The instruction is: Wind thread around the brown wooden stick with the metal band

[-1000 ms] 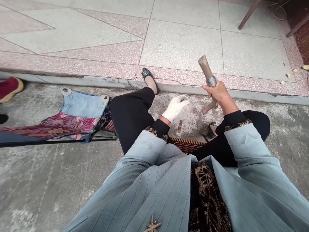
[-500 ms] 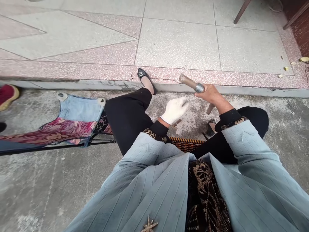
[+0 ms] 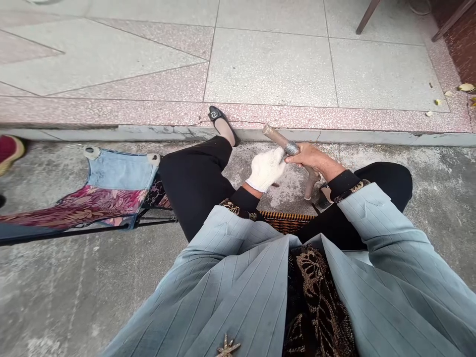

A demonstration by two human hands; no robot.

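My right hand (image 3: 310,156) is bare and wraps round a forked wooden stick (image 3: 274,134), just beside a band of silver wire (image 3: 292,148) coiled tightly about it. One end of the stick points up and to the left; another arm of the wood (image 3: 309,188) slants down below my palm. My left hand (image 3: 265,171) wears a white knitted glove. Its fingers are closed right against the wire coil and the underside of the stick. Whatever lies between the gloved fingers is hidden.
Between my legs shows the edge of a woven seat (image 3: 286,222). To the left stands a folding fabric chair (image 3: 117,171), with a red shoe (image 3: 9,151) beyond it. A low step (image 3: 178,131) runs across ahead. Wooden furniture legs (image 3: 368,17) stand at the upper right.
The stick and my right hand have come down and left. My gloved left hand, formerly apart from the stick, now meets it at the wire. More of the lower wooden arm shows.
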